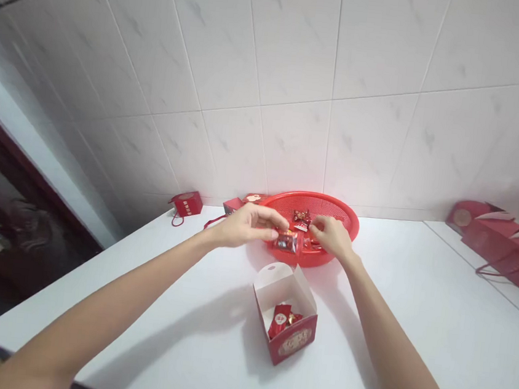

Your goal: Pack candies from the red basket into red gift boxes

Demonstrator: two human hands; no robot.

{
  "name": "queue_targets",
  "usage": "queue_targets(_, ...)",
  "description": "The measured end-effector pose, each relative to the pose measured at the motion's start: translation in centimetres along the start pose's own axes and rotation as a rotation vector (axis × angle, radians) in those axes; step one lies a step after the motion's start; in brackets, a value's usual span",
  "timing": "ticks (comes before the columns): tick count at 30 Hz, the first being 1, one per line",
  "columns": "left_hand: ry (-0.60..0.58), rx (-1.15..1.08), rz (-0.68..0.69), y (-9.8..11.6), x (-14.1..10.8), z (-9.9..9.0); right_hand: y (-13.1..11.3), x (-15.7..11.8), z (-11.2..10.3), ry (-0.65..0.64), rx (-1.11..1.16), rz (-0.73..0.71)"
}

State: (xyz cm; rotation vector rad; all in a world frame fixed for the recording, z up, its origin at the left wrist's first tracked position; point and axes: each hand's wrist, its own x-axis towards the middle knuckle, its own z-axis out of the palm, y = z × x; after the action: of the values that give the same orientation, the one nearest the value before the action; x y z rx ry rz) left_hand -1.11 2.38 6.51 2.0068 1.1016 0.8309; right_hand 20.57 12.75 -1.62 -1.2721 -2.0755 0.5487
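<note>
My left hand (252, 225) is over the left rim of a red plastic basket (281, 203), pinching a shiny wrapped candy (286, 242) between thumb and fingers. Above the basket's right side, my right hand (333, 236) has its fingertips pressed together. What they hold, if anything, is too small to tell. Several more candies (301, 216) in red wrappers lie in the basket. In front of it, nearer to me, stands an open red box (296, 343) with a white inside and raised flaps. A red packet (279, 320) and gold-wrapped candy are inside that box.
A closed red box (186, 204) with a cord handle stands at the left on the white table (173, 309). Other red boxes (234, 205) sit behind my left hand. Several red gift boxes (505, 242) line the right side. A tiled wall (293, 142) rises behind the table.
</note>
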Motion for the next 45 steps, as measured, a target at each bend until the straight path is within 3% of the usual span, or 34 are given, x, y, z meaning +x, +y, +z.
queue_targets(2, -0.06, 0.125, 0.022, 1.2, -2.6, 1.2, 0.1, 0.1, 0.0, 0.034, 0.072, -0.024)
queue_targets(5, -0.049, 0.367, 0.019, 2.0, -5.7, 2.8, -0.6, 0.0, -0.5, 0.076, 0.184, -0.073)
queue_targets(9, -0.043, 0.419, -0.057, 1.8, -8.3, 3.5, -2.5, -1.8, -2.2, 0.021, 0.319, -0.18)
queue_targets(13, -0.057, 0.364, -0.052, 0.5, -9.2, 3.8, -3.9, -6.1, -4.0, -0.198, 0.418, -0.361)
queue_targets(16, -0.011, 0.341, -0.037, -1.1, -9.2, 4.7, -4.1, -9.7, -4.5, -0.302, 0.376, -0.403)
queue_targets(22, 0.082, 0.289, -0.045, -3.3, -8.9, 7.4, -3.4, -14.1, -2.5, -0.377, 0.421, -0.434)
queue_targets(25, 0.133, 0.25, -0.09, -3.7, -8.9, 8.0, -3.2, -14.8, -0.8, -0.328, 0.471, -0.429)
queue_targets(29, 0.181, 0.261, -0.096, -3.5, -8.9, 8.2, -2.8, -15.3, 1.1, -0.126, 0.454, -0.377)
queue_targets(34, 0.116, 0.247, -0.014, -3.2, -9.0, 8.7, -1.8, -15.5, 2.7, 0.082, 0.387, -0.351)
queue_targets(39, 0.058, 0.248, -0.064, -3.4, -9.4, 9.4, -1.4, -15.4, 3.1, 0.125, 0.33, -0.357)
queue_targets(45, 0.127, 0.374, -0.078, -3.7, -9.6, 10.1, -2.5, -16.2, 3.1, 0.181, 0.133, -0.389)
